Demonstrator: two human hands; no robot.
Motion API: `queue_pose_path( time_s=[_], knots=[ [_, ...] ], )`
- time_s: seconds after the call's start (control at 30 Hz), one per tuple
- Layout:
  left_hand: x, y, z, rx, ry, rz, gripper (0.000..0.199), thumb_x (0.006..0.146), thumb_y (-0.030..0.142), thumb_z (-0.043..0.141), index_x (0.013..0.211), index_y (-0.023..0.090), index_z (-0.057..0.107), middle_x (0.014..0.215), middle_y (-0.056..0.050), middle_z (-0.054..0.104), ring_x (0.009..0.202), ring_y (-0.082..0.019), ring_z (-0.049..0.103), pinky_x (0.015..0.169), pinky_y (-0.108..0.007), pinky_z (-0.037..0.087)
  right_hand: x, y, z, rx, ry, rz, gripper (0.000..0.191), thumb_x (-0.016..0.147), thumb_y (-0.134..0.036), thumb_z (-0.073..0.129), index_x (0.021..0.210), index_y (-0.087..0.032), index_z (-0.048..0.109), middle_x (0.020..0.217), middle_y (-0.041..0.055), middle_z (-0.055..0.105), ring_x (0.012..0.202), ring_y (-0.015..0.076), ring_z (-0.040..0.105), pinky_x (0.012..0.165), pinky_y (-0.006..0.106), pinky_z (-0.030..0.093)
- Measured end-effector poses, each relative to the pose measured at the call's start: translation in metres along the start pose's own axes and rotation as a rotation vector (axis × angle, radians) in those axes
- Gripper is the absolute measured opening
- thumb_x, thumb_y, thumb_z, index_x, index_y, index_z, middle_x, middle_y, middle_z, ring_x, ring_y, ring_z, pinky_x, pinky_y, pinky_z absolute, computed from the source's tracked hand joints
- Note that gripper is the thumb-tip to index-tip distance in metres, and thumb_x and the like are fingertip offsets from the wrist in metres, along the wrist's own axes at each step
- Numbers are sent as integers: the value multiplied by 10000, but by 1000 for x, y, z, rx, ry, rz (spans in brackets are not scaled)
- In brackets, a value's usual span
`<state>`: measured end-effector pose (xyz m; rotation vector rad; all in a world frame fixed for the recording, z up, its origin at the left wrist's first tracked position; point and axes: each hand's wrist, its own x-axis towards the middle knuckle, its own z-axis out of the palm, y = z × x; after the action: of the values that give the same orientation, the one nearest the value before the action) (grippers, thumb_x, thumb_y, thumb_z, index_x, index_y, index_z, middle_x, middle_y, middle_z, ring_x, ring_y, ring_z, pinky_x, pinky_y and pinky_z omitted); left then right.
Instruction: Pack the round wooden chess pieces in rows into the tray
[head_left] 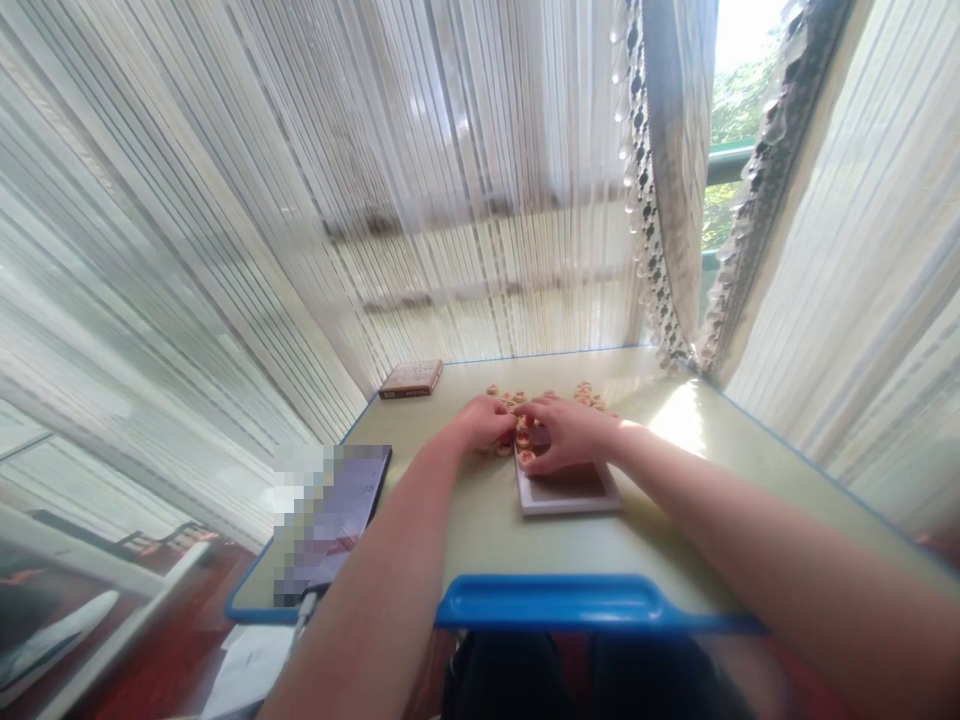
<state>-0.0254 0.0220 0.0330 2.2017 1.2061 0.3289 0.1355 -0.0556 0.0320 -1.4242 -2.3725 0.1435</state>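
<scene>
A shallow box with a pale rim (574,507) and a brown inside lies on the table. Several small round wooden pieces with red marks (526,457) line its left side. My right hand (566,430) curves over the box, its thumb and fingers apart around these pieces, touching them. Close beside it, at the box's upper left corner, my left hand (489,422) has its fingers pressed together; what they hold, if anything, is hidden. More round pieces (583,390) lie loose on the table beyond both hands.
The pale table (480,540) has a blue edge and a blue front tray (555,603). A tablet (337,520) with a cable lies at the left. A brown and white box (412,378) sits at the back left. String curtains hang behind.
</scene>
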Motion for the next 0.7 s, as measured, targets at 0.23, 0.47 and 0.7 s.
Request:
queue_pose_path(
  time_s=[0.23,0.47,0.7],
  knots=[
    [-1,1,1,-13,10,6,221,689,293,513,594,126,623,489,-4,561,421,-80,463,378,-176,319,0,3,3,20,12,29,726,575,-523,656,1206,-209,486,1101,88,570,1056,257,478,886,342,371],
    [0,1,2,24,39,16,218,676,285,499,537,136,579,445,11,518,383,-70,408,361,-180,291,4,20,1,94,118,106,454,737,-518,533,1071,-213,579,964,59,607,885,196,551,764,292,411],
    [2,-3,4,86,88,10,226,688,275,478,555,134,594,455,9,512,399,-81,415,391,-202,278,6,70,5,-122,240,491,270,801,-288,433,862,-206,682,936,74,624,848,196,566,739,291,419]
  ],
)
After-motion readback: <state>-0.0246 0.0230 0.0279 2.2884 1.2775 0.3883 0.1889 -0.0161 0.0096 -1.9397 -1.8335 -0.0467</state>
